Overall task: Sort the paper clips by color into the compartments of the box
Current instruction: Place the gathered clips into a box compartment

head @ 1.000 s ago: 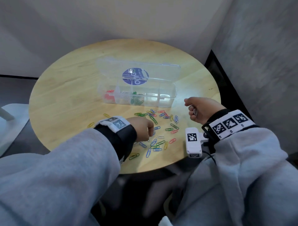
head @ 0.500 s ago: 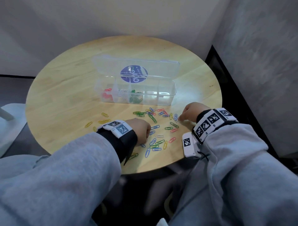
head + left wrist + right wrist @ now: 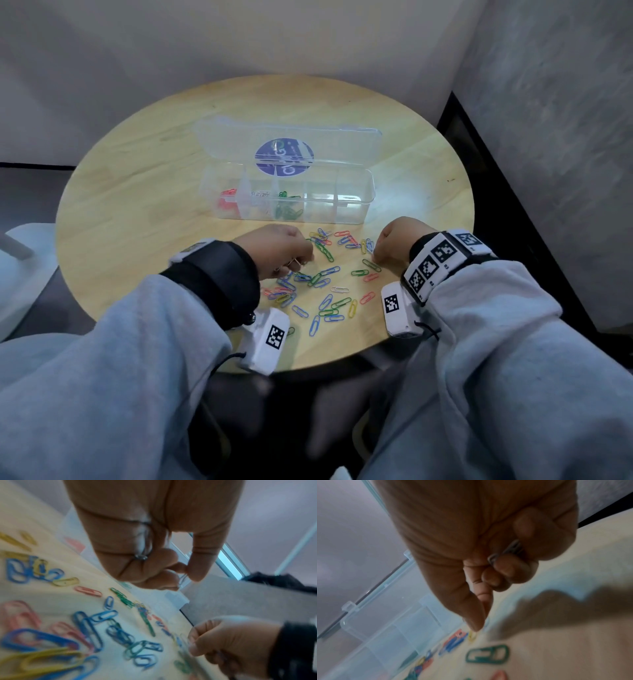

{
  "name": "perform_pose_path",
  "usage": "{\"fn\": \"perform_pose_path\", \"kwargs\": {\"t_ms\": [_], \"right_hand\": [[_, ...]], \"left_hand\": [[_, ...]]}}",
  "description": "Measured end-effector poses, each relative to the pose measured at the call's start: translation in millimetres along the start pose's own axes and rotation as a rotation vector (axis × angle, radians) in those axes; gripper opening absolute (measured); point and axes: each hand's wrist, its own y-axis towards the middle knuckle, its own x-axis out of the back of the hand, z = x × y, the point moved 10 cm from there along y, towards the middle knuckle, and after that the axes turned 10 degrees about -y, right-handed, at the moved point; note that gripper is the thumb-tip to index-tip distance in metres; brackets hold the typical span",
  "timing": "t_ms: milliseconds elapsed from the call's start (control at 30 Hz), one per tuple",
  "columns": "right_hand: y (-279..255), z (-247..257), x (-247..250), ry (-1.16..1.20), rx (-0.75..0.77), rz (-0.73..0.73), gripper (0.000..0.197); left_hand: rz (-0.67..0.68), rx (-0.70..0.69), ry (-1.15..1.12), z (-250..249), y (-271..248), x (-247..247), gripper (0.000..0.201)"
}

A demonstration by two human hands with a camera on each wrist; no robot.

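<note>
On the round pale-wood table [image 3: 144, 192] the clear plastic compartment box [image 3: 356, 202] stood open beyond both hands, its long axis running left to right, with red clips in the leftmost compartment, pale ones in the next and green ones in the third; the two compartments toward the right looked nearly bare. Between the box and the table's near edge lay the scatter of loose coloured wire paper clips [image 3: 325, 291], blue, green, red, yellow and a few white.

The left hand [image 3: 279, 250] hovered at the scatter's left side with its fingers curled, thumb and forefinger pinching a thin pale wire clip [image 3: 182, 578], and another silvery clip [image 3: 141, 557] was tucked under the folded fingers. The right hand [image 3: 394, 240] sat at the scatter's right edge, also curled; the wrist view showed a greyish clip [image 3: 506, 553] trapped between the folded fingers and the palm, while the forefinger tip [image 3: 476, 626] pointed down onto the table just beside a small yellow clip [image 3: 471, 637]. Whether that tip already touched a clip could not be told.

Judging from this, pale clips were being gathered, and the compartment holding them lay forward and slightly left of the left hand, which was the nearer one. The right hand would have to cross most of the box's length to reach it.
</note>
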Motion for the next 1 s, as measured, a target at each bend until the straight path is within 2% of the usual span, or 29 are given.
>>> {"fn": "perform_pose_path", "kwargs": {"t_ms": [67, 133, 200, 300, 400, 533, 600, 667, 733, 833, 900, 1000], "right_hand": [[-3, -2, 8, 0.055, 0.019, -0.008, 0.028], [-5, -4, 13, 0.209, 0.027, 0.02, 0.016], [-4, -9, 12, 0.475, 0.001, 0.078, 0.009], [0, -15, 10, 0.964, -0.052, 0.092, 0.017], [-5, -7, 12, 1.255, 0.015, 0.118, 0.021], [-9, -5, 16, 1.41, 0.05, 0.113, 0.019], [-9, -7, 17, 1.42, 0.04, 0.107, 0.013], [-9, -6, 16, 1.387, 0.049, 0.123, 0.018], [-10, -4, 15, 1.367, 0.066, 0.14, 0.026], [-5, -6, 13, 1.321, 0.035, 0.127, 0.023], [-2, -12, 12, 1.046, -0.004, 0.094, 0.016], [-2, -16, 16, 0.433, 0.013, 0.018, 0.016]], "left_hand": [[-0.021, 0.007, -0.225, -3, 0, 2, 0.025], [-0.022, 0.02, -0.39, -4, -1, 3, 0.025], [-0.016, 0.05, -0.519, -2, -1, 4, 0.024], [-0.013, 0.094, -0.672, -1, -1, 5, 0.018], [0.001, 0.094, -0.74, -3, 1, 5, 0.022], [0.017, 0.113, -0.676, -2, 4, 5, 0.02], [-0.006, 0.117, -0.598, -2, 6, 5, 0.016], [-0.065, 0.1, -0.44, -3, 12, 8, 0.014], [-0.099, 0.052, -0.202, -11, 16, 9, 0.007], [-0.104, -0.105, 0.201, -31, 22, 5, 0.006], [-0.144, -0.176, 0.436, -40, 25, 3, 0.019], [-0.174, -0.214, 0.692, -47, 32, -6, 0.029]]}}
